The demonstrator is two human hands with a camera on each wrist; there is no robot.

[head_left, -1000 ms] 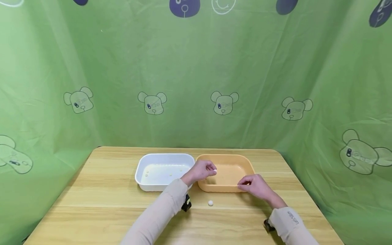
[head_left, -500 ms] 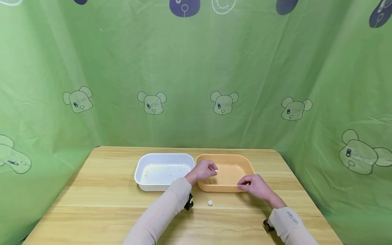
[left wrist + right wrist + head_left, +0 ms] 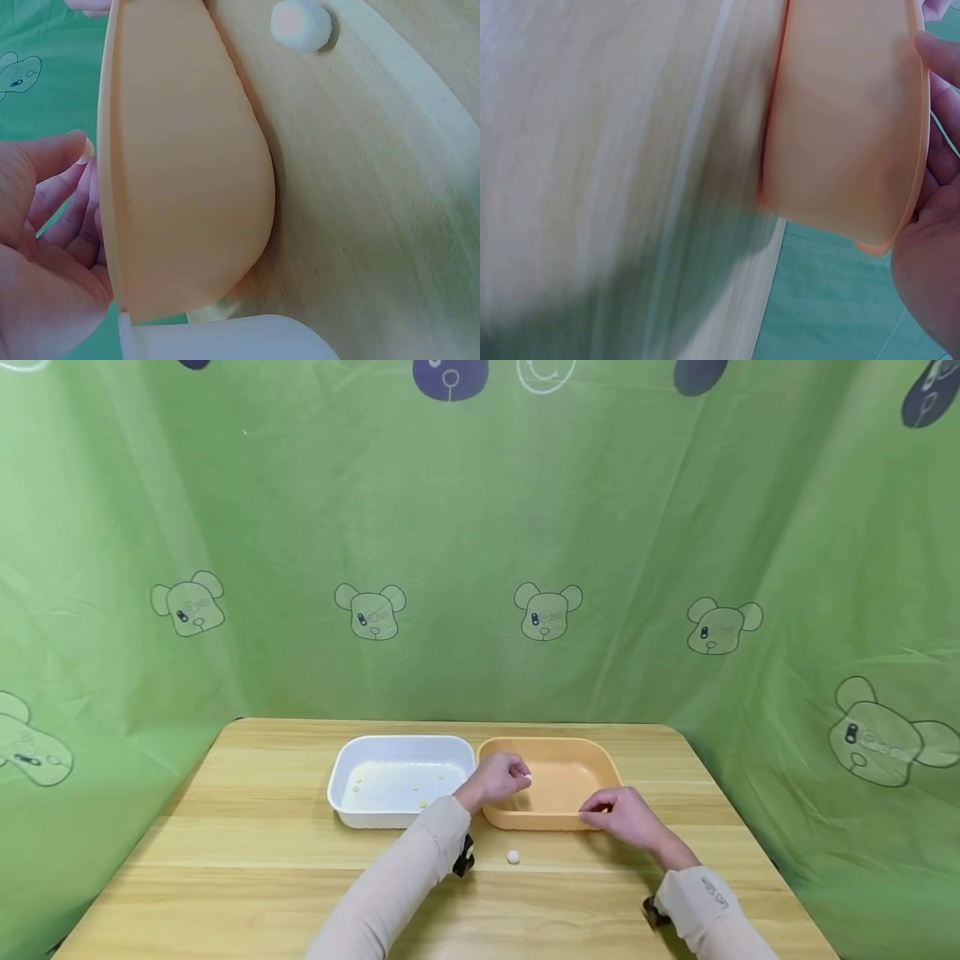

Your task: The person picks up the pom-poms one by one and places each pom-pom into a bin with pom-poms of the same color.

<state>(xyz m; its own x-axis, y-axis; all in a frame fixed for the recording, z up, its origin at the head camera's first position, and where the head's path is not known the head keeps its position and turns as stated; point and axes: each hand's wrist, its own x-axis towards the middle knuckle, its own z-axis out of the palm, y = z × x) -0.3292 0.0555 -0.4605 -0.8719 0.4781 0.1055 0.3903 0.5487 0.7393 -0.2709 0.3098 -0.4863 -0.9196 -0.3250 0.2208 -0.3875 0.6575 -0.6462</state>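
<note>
My left hand [image 3: 497, 778] is over the left part of an orange basin [image 3: 551, 821]. Thumb and fingertips pinch a small white piece [image 3: 86, 152], partly hidden by the fingers; its kind is unclear. At the basin's front right corner, my right hand [image 3: 626, 817] grips the rim, thumb on the outer wall [image 3: 847, 112] and fingers inside. A white ball [image 3: 513, 857] lies on the table in front of the basin. It looks soft and slightly lumpy in the left wrist view.
A white basin [image 3: 378, 819] stands against the orange one on its left, with several small yellowish bits [image 3: 423, 803] on its floor. Both are on a wooden table [image 3: 247, 860]. Green curtains [image 3: 465, 677] with bear prints hang behind and at both sides.
The left forearm has shifted slightly to the right, uncovering another yellowish bit in the white basin. The left hand still pinches the white piece; the right hand stays on the rim.
</note>
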